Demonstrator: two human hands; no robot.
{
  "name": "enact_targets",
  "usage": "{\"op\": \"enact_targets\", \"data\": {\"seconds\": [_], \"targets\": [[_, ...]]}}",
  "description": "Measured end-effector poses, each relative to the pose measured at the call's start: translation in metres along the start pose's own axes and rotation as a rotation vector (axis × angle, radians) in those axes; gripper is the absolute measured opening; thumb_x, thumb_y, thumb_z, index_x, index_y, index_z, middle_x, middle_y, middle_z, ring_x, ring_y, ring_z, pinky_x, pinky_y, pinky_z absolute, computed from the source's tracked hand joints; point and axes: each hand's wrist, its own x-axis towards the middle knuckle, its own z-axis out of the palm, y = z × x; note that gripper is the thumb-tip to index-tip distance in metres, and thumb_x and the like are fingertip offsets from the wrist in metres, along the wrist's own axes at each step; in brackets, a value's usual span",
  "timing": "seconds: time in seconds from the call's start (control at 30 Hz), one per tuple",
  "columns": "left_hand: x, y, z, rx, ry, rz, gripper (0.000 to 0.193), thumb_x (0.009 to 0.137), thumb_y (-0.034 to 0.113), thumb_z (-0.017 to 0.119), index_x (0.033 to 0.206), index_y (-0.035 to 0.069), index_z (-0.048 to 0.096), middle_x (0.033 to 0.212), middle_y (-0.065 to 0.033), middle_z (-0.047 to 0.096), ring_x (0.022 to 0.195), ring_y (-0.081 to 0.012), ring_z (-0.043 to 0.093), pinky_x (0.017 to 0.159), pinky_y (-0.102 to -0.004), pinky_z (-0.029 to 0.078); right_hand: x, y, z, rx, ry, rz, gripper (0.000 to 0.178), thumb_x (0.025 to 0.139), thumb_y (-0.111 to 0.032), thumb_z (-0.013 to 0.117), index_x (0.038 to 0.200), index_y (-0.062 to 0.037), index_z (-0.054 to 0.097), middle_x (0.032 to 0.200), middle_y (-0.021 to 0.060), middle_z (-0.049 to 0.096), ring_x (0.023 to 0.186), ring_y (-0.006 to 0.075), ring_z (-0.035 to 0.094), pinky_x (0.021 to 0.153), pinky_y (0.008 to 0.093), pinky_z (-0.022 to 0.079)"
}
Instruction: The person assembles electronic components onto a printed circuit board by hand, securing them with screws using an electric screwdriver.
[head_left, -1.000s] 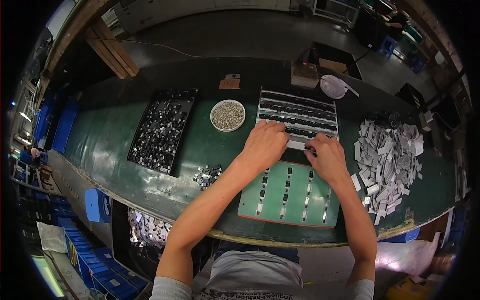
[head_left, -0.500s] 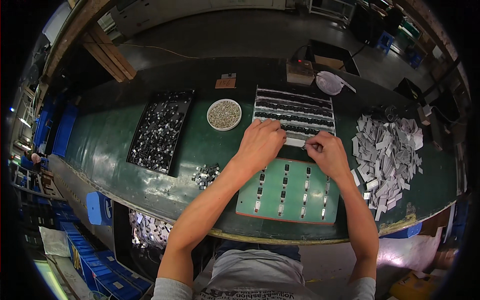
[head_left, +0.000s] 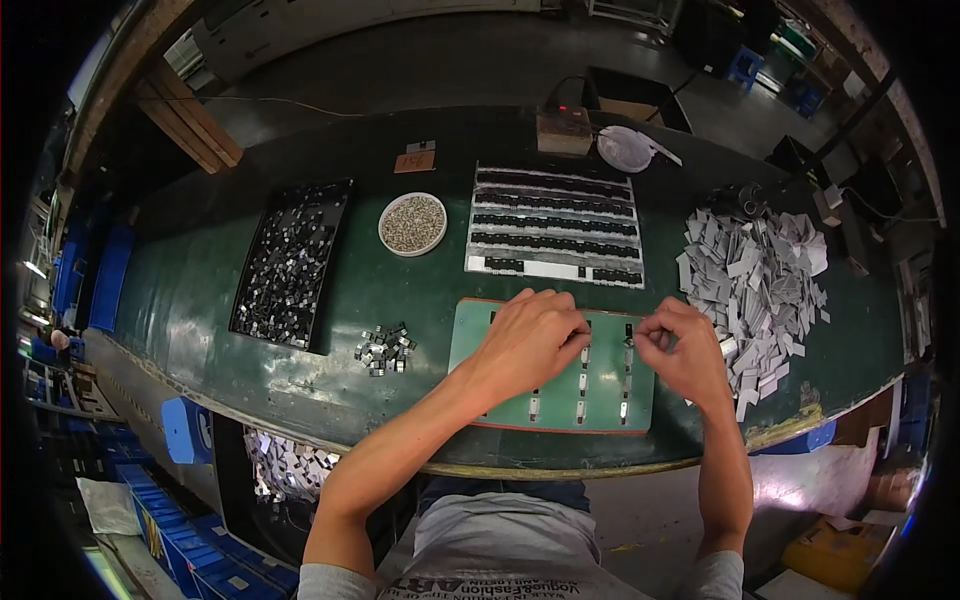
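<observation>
On the worn dark-green tabletop (head_left: 180,255), at the left, lies a black rectangular tray (head_left: 336,202) heaped with small black components showing bright metal. Right of it sits a small loose pile of similar black-and-silver pieces (head_left: 386,350), and behind that pile a round white dish (head_left: 412,253) full of tiny pale metallic bits (a small brown card (head_left: 414,162) lies farther back).

Next comes a flat green rectangular board (head_left: 470,330) with a red edge, lying near the person's side of the table and bearing columns of small black and silvery components. The left hand (head_left: 535,335) is over it, fingers bent and thumb drawn in close; whether anything is pinched there, I cannot tell. Beyond the board lies a whitish rectangular rack (head_left: 550,270) lined with rows of black components (its nearest row has gaps).

The right hand (head_left: 688,348) is at the board's right side, thumb and fingertips narrowly together beside a small black component (head_left: 629,330); its grip is unclear too. Farthest right spreads a heap of thin grey rectangular plates (head_left: 755,285).
</observation>
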Motion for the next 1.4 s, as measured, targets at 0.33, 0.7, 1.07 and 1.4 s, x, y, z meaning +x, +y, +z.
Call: {"op": "enact_targets", "data": {"seconds": [0.33,0.7,1.07,1.4], "targets": [[-0.003,0.016,0.012,0.412,0.019,0.158,0.008,0.076,0.011,0.073,0.075,0.006,0.066,0.080,-0.0052,0.056,0.083,-0.0232,0.060,0.073,-0.0367,0.046,-0.012,0.006,0.003,-0.135,-0.030,-0.024,0.007,0.076,-0.006,0.076,0.078,-0.0054,0.069,0.075,0.0047,0.061,0.065,0.0239,0.059,0.070,0.0361,0.046],[-0.017,0.025,0.014,0.434,-0.004,0.253,0.006,0.075,0.013,0.065,0.071,0.009,0.062,0.084,-0.0042,0.056,0.082,-0.0198,0.060,0.071,-0.0350,0.045,-0.027,-0.005,0.002,-0.258,-0.027,-0.183,0.010,0.076,-0.006,0.079,0.084,-0.0065,0.074,0.078,0.0040,0.062,0.072,0.0264,0.058,0.069,0.0373,0.046],[-0.016,0.017,0.011,0.392,-0.059,0.150,0.007,0.080,0.016,0.070,0.079,0.010,0.070,0.084,-0.0034,0.059,0.082,-0.0216,0.061,0.073,-0.0369,0.045,-0.018,-0.004,0.007,-0.259,-0.007,-0.188,0.013,0.079,-0.007,0.078,0.092,-0.0070,0.076,0.083,0.0050,0.065,0.070,0.0256,0.060,0.069,0.0377,0.047],[0.016,-0.047,-0.043,0.406,0.154,-0.101,0.018,0.076,0.010,0.080,0.092,0.006,0.075,0.091,-0.0066,0.065,0.093,-0.0277,0.063,0.081,-0.0410,0.047,0.065,0.001,0.044,-0.406,0.000,-0.217,0.015,0.081,-0.014,0.077,0.094,-0.0067,0.075,0.096,0.0056,0.065,0.087,0.0314,0.062,0.082,0.0417,0.051]]}}
